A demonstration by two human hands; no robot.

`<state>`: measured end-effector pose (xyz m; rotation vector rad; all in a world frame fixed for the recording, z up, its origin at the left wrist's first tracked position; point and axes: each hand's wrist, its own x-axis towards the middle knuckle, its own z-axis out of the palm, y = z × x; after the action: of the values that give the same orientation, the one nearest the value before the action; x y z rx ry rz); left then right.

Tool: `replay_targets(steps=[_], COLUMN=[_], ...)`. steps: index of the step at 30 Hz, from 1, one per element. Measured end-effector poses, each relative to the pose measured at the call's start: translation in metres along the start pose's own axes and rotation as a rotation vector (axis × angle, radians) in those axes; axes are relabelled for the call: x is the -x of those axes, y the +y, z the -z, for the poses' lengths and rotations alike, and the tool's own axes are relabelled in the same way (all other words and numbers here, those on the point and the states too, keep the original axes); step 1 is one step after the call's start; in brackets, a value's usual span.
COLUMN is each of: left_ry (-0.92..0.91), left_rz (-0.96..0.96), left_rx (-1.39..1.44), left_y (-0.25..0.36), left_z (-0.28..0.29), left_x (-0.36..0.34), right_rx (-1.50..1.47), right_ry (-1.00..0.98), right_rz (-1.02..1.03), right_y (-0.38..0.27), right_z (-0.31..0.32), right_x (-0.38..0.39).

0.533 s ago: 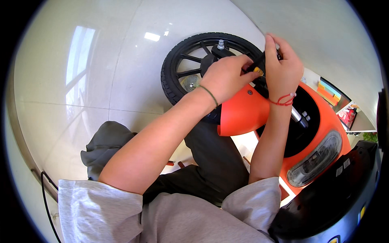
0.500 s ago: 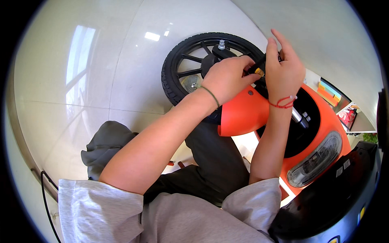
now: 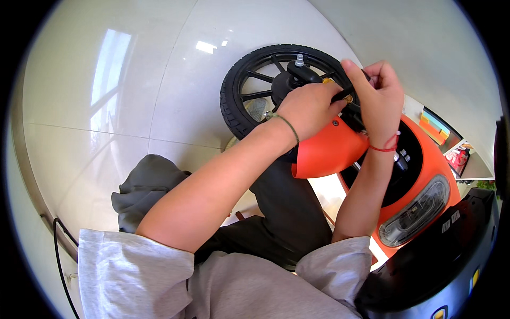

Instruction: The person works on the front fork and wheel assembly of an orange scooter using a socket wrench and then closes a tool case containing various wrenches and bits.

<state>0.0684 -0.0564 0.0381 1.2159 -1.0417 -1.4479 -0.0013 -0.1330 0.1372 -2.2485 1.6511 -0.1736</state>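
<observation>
A black spoked wheel (image 3: 232,109) with a treaded tyre is fixed to an orange scooter-like body, its fork and a silver bolt (image 3: 299,60) showing. My left hand (image 3: 312,106) pinches a slim black rod-like piece (image 3: 344,94) above the orange mudguard-shaped cover (image 3: 324,157). A brass-coloured bit shows beside those fingertips. Close by on the right, my right hand (image 3: 381,101) has its fingers curled around the far end of that area, thumb raised; a dark part shows at its fingers, but what it grips is mostly hidden.
An orange front panel (image 3: 446,165) with a clear headlamp (image 3: 414,210) stands at the right. Nearer lies a large glossy black part (image 3: 419,266). Pale floor tiles (image 3: 175,101) spread left, and a white wall rises behind. A black cable (image 3: 59,266) hangs at the left edge.
My right hand's fingers, stretched upward before, are now curled in. Both hands have shifted slightly right in the picture, as has the wheel. My left hand keeps its pinch.
</observation>
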Motion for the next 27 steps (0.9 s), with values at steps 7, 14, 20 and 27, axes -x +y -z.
replay_targets(steps=[7, 14, 20, 27], left_ry=[0.102, -0.010, 0.085, 0.098], left_rz=[-0.082, -0.066, -0.005, -0.016], left_rx=[-0.070, -0.025, 0.116, 0.048], left_y=[-0.007, -0.006, -0.006, -0.007], left_z=[-0.016, 0.001, 0.010, 0.005], left_x=[0.002, 0.001, -0.006, -0.005], right_rx=[-0.050, -0.362, 0.334, 0.299], right_ry=[-0.057, -0.260, 0.065, 0.063], right_rz=[-0.124, -0.128, 0.122, 0.118], right_y=[0.000, 0.003, -0.005, -0.017], right_z=[0.006, 0.023, -0.007, -0.008], right_x=[-0.002, 0.001, -0.009, 0.003])
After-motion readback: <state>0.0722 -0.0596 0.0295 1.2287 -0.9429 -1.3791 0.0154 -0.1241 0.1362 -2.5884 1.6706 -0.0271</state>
